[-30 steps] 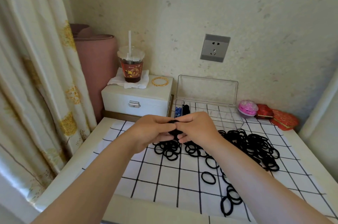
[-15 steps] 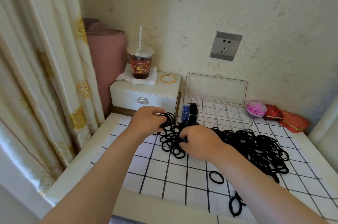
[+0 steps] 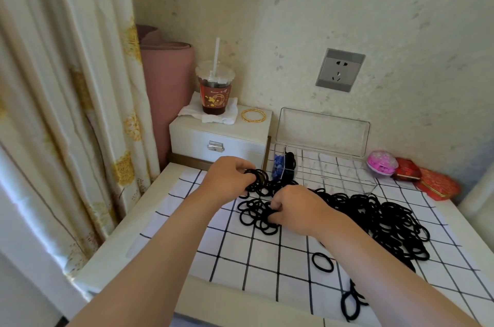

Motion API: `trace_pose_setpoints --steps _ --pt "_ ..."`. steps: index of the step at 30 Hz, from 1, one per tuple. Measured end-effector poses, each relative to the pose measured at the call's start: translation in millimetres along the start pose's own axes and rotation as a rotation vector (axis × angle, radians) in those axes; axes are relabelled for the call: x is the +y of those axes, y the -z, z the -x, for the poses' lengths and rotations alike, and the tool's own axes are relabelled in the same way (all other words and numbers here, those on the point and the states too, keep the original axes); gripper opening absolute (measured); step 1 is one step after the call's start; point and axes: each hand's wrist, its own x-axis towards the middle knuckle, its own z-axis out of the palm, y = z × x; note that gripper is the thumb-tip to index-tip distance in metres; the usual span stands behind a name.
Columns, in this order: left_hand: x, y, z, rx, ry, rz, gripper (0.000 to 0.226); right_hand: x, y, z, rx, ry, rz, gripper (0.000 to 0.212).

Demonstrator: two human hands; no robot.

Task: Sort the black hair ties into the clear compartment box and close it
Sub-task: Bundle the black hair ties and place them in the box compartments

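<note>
Black hair ties (image 3: 387,219) sprawl across the tabletop (image 3: 136,219), mostly rightward of the left hand (image 3: 227,179) gripping a bunch and the right hand (image 3: 296,209) pinching more, with the open clear box (image 3: 336,169) just beyond both.

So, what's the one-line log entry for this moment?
left hand: grips hair ties | right hand: pinches hair ties in pile | clear box: lid open

1 clear compartment box (image 3: 334,166), 1 cup (image 3: 215,96), 1 gold bangle (image 3: 254,115), 2 red cases (image 3: 407,173) (image 3: 438,185), countless black hair ties (image 3: 387,217)
</note>
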Motion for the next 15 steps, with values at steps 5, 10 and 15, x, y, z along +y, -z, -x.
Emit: trace_pose_setpoints --steps 5,10,15 --pt "1 -4 1 0.0 0.003 0.01 0.03 9 13 5 0.006 0.011 -0.161 0.026" --pt "1 -10 2 0.025 0.008 0.063 0.033 20 34 17 0.0 -0.088 -0.648 0.011" --pt "4 -24 4 -0.044 0.05 0.126 0.026 19 48 27 -0.042 -0.051 -1.001 0.015"
